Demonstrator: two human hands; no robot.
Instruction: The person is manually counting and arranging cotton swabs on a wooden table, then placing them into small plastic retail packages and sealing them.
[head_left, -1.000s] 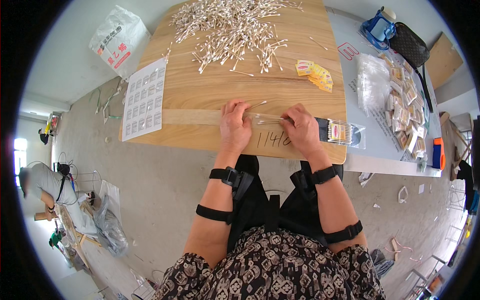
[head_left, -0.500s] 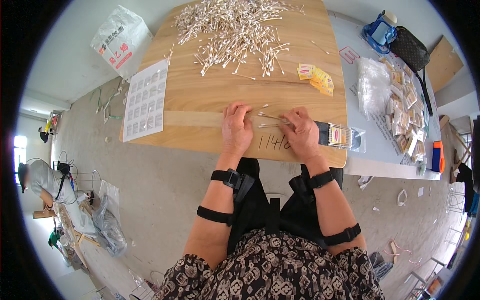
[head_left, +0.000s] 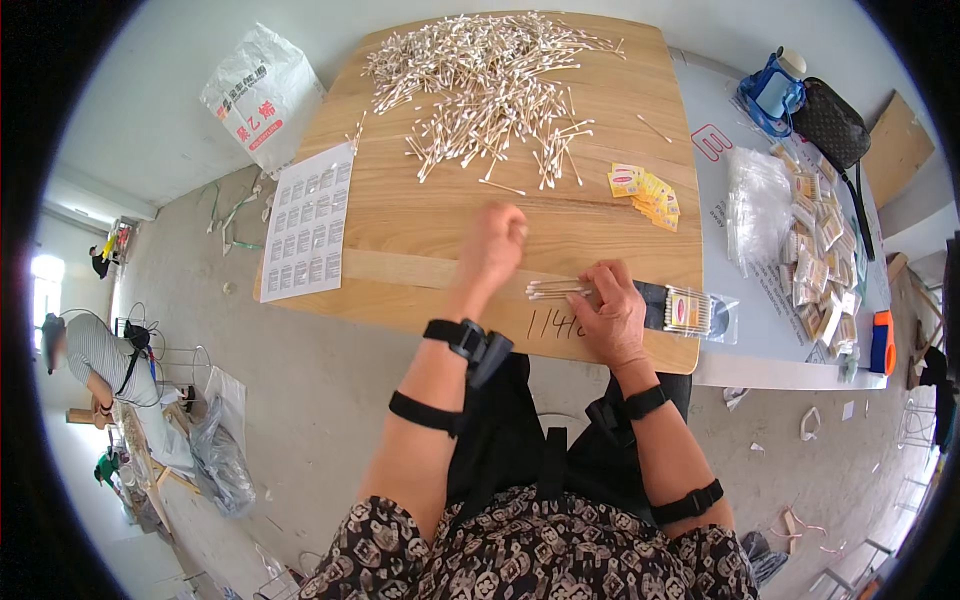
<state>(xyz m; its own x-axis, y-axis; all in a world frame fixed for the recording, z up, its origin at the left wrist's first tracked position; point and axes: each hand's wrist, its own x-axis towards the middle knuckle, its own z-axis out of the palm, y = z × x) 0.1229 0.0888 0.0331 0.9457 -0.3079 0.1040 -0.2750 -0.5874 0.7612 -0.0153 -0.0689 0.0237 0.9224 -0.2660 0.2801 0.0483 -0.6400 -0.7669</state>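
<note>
Near the table's front edge my right hand is closed, thumb and fingers pinching the right ends of several cotton swabs that lie side by side. My left hand is raised to their upper left, between them and the big pile of cotton swabs. Motion blurs its curled fingers, so whether it holds anything is unclear. Just right of my right hand lies a clear bag with a row of cotton swabs and a yellow card inside, on a dark strip. Above it, yellow cards lie fanned out.
A printed sheet lies at the table's left edge, with a white sack beyond. On the grey side table sit clear empty bags, filled swab packs, a dark bag and an orange-blue tool.
My left hand has lifted away from the front swabs and moved up and right toward the pile. My right hand stays by the swabs, which now lie closer together.
</note>
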